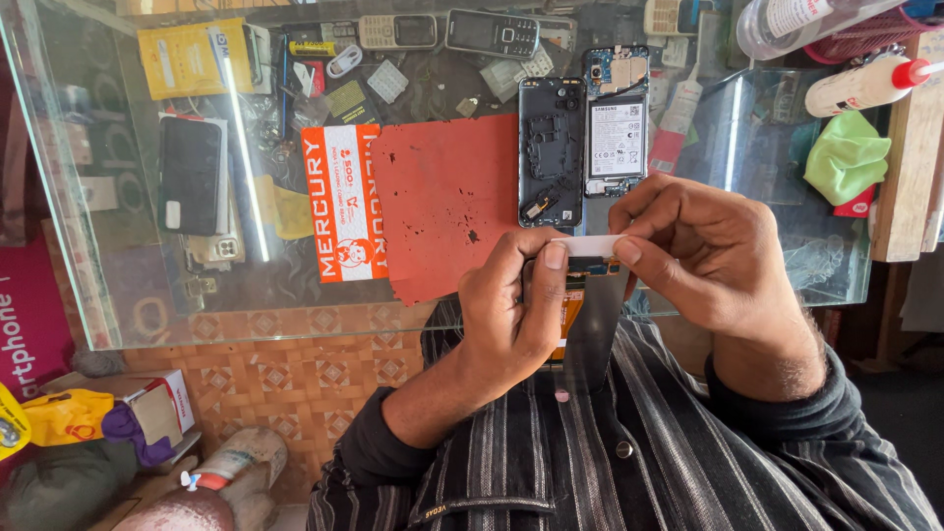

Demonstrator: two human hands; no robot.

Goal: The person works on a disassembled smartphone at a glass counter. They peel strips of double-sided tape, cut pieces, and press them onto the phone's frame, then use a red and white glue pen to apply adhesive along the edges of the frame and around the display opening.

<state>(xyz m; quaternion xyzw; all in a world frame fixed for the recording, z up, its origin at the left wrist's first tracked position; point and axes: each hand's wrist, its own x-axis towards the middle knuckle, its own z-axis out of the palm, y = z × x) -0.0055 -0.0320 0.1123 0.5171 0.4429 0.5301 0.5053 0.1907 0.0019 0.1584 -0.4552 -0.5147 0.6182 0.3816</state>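
Note:
My left hand (506,310) grips a dark phone screen panel (590,315) held upright over my lap, its orange flex cable showing at the left edge. My right hand (703,251) pinches a white strip of tape (588,246) at the panel's top edge, and my left thumb touches the strip's other end. On the glass counter just beyond lie a black phone frame (551,152) and an opened phone body with a white-labelled battery (617,133).
A red work mat (442,202) and an orange-and-white card (339,202) lie on the glass counter (147,295). Old phones, a black handset (192,175), a green cloth (846,157), glue bottles (865,87) and small parts crowd the counter.

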